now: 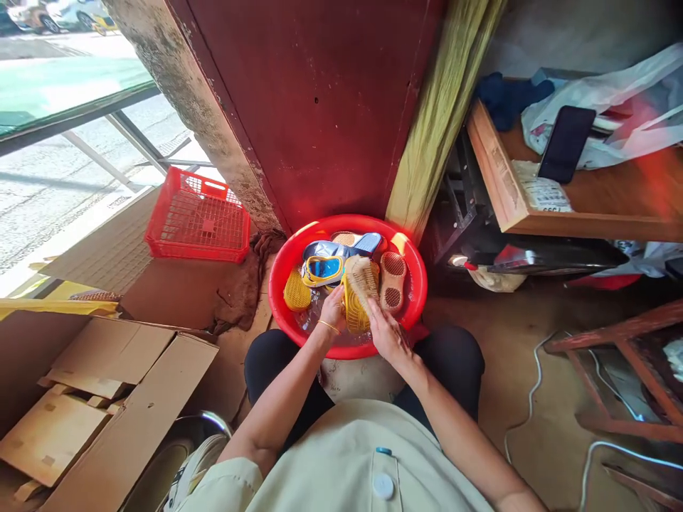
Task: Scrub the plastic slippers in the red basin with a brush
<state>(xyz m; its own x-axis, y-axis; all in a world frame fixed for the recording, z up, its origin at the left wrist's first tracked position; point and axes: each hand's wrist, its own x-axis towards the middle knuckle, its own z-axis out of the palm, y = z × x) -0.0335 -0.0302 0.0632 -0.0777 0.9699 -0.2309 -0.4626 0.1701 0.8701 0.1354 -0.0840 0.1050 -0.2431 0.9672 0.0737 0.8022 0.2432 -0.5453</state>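
Note:
Over a red basin (278, 310) of water, my left hand (333, 308) is closed on the side of a yellow-soled shoe (356, 313), its patterned sole facing up. My right hand (389, 334) grips a pale brush (363, 276), which lies against that sole. Around them in the basin are a blue shoe with yellow trim (323, 270), a yellow sole (297, 291) at the left, a tan sole (393, 281) at the right, and blue footwear (367, 243) at the back.
A red plastic crate (198, 220) and a brown cloth (240, 291) lie to the left, with cardboard boxes (139, 405) nearer me. At the right are a wooden drawer (512, 192) holding a phone (566, 144), a wooden stool (629, 348) and a white cable (533, 387).

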